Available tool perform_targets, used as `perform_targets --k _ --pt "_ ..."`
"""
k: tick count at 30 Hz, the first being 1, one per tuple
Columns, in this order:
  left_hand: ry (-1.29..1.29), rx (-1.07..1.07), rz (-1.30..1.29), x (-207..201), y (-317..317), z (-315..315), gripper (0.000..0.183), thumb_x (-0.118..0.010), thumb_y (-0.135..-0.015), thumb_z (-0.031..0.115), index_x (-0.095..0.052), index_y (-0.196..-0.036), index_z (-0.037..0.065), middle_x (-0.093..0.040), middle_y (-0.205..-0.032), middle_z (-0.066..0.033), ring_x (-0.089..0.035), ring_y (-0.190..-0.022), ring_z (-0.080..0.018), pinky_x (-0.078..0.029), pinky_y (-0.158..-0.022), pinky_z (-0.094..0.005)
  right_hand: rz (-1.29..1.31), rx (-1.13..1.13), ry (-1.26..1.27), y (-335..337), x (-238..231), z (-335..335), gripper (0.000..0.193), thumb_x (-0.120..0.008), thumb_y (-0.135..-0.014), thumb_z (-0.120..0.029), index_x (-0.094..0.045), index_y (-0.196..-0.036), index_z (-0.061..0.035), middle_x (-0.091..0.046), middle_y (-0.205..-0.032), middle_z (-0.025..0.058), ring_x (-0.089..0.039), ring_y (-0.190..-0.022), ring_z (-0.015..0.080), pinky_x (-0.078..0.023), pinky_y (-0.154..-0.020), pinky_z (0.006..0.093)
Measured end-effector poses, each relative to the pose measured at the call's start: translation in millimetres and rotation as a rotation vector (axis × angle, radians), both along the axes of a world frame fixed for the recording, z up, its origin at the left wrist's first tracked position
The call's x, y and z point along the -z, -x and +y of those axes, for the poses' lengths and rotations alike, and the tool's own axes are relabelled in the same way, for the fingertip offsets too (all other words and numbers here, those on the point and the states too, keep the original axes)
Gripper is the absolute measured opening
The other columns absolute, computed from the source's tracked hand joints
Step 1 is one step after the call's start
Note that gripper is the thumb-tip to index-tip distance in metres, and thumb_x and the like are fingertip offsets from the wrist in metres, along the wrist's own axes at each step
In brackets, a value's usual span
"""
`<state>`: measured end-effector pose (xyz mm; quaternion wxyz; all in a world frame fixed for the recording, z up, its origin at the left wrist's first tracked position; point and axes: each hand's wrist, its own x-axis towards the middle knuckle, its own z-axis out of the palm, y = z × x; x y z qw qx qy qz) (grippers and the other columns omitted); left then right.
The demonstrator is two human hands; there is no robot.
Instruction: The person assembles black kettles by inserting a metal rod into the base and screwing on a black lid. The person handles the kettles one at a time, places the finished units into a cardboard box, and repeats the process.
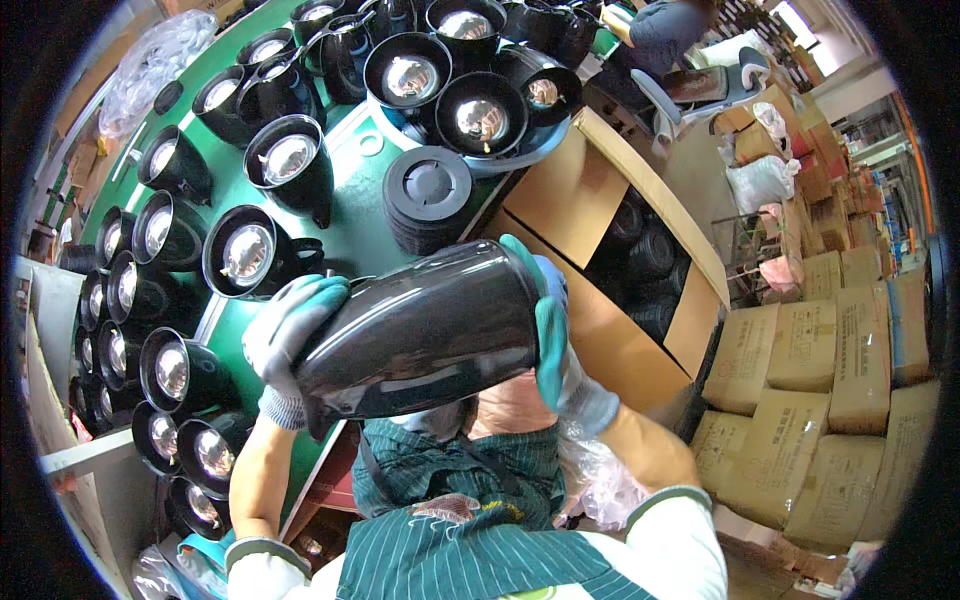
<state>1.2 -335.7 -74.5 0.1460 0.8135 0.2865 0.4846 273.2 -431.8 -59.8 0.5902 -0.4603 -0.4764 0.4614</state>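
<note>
A glossy black thermos jug [425,325] lies on its side in the air before my body, held at both ends. My left hand [285,335], in a grey and teal glove, grips the end on the left. Against the right end my right hand [560,345] presses, gloved alike, its fingers along the edge. Just beyond the jug stands a stack of round black plastic discs [430,185] on the green table [345,215]. Another black jug [245,255] with a mirror-like inside is close to my left hand. The held jug's mouth is hidden.
Several more jugs [170,370] crowd the table's left and far sides. Right of the disc stack, an opened cardboard box [600,310] holds black discs. Sealed cartons [790,430] are piled at the right. A person [665,35] is at the far right.
</note>
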Motion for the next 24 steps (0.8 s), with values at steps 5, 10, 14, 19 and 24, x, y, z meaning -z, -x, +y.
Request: perform_targets --k 5,10,14,19,24 --pt "0.188 -0.07 0.026 22.6 16.9 -0.9 0.032 -0.076 -0.082 0.013 -0.074 -0.11 -0.002 -0.077 -0.105 -0.0161 -0.075 -0.097 -0.0277 -0.059 -0.091 -0.0385 -0.26 -0.329 0.068 -36.8 21.9 -2.1 0.082 -0.048 -0.106 -0.05 -0.016 -0.165 -0.0021 -0.014 -0.172 0.0201 -0.018 -0.158 0.0332 -0.016 -0.128 0.0423" --pt "1.203 0.255 -0.56 89.8 29.7 -20.3 0.039 -0.073 -0.092 0.018 -0.066 -0.125 -0.001 -0.072 -0.118 -0.0098 -0.069 -0.104 -0.0191 -0.058 -0.092 -0.0353 -0.651 -0.306 -0.58 -19.5 2.7 20.6 0.12 -0.059 -0.085 -0.079 -0.015 -0.165 -0.0009 -0.01 -0.168 0.0334 -0.016 -0.154 0.0535 -0.016 -0.124 0.0591" --pt "0.918 0.122 -0.335 51.4 21.8 -11.0 0.033 -0.073 -0.088 0.013 -0.071 -0.118 0.0 -0.074 -0.114 -0.0095 -0.071 -0.101 -0.0191 -0.058 -0.093 -0.0368 -0.113 -0.15 -0.244 15.9 3.2 8.6 0.107 -0.062 -0.091 -0.07 -0.02 -0.164 -0.0038 -0.024 -0.166 0.0232 -0.031 -0.151 0.0401 -0.025 -0.124 0.0497" --pt "-0.213 0.151 0.327 -21.6 29.4 9.9 0.033 -0.073 -0.078 0.011 -0.075 -0.111 0.004 -0.075 -0.113 -0.0146 -0.074 -0.102 -0.0292 -0.059 -0.094 -0.043 -0.156 -0.181 0.417 -3.1 12.8 6.4 0.053 -0.061 -0.103 -0.029 -0.049 -0.147 -0.0021 -0.051 -0.144 0.0126 -0.046 -0.137 0.0249 -0.038 -0.116 0.0396" --pt "0.592 0.018 -0.158 17.9 16.6 3.1 0.034 -0.073 -0.089 0.02 -0.072 -0.116 -0.001 -0.076 -0.108 -0.0125 -0.074 -0.1 -0.0217 -0.059 -0.092 -0.0354 -0.116 -0.04 0.0 -1.8 6.0 -8.6 0.083 -0.07 -0.096 -0.041 -0.034 -0.16 -0.0027 -0.03 -0.165 0.0192 -0.034 -0.149 0.0328 -0.034 -0.119 0.0438"
